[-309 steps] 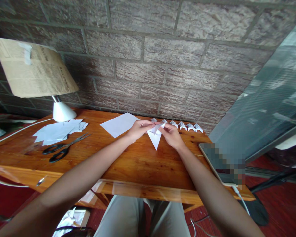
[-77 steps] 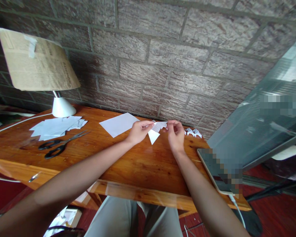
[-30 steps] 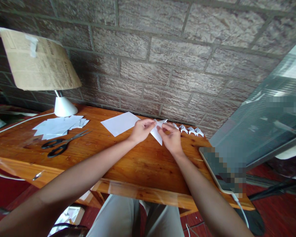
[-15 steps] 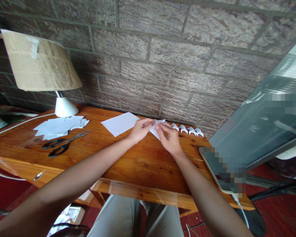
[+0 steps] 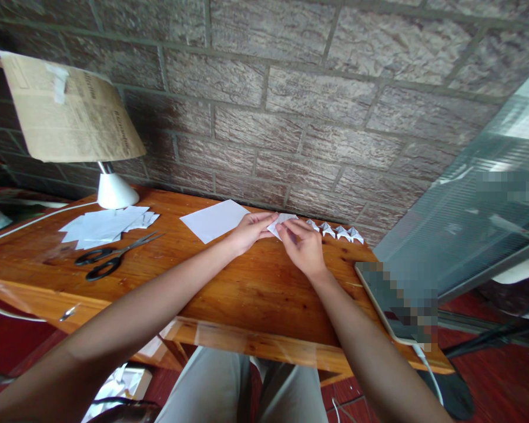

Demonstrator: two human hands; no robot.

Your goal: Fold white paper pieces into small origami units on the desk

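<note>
Entries ran outward from the person's lap, on a dial centred on the held paper, twelve towards the wall.

Wooden table [image 5: 247, 299]: bare wood at six o'clock, room enough to set a crease down flat.

Tablet [image 5: 385, 305]: lying at four, well apart from the hands, a cable plugged in.

Scissors [image 5: 114, 255]: at eight, blades pointing towards the wall, clear of both wrists.

Right hand [image 5: 303, 242]: thumb and fingers pinched on the paper's lower right part.

Left hand [image 5: 251, 230]: gripping the paper's left end between thumb and fingers.

Folded paper [image 5: 285, 220]: white, small, at the dial's centre between both hands; its creases were mostly hidden. Good handling, in my judgement: left pinch unmoving as an anchor, edges matched before pressing, right thumb run firmly outward from the fold's corner.

Paper stack [image 5: 106, 226]: at nine, loosely fanned.

Plain sheet [image 5: 214, 222]: at nine, flat, beside the left hand.

Folded pieces [image 5: 342, 233]: a row at three, four showing, easily knocked by a careless right knuckle.
</note>
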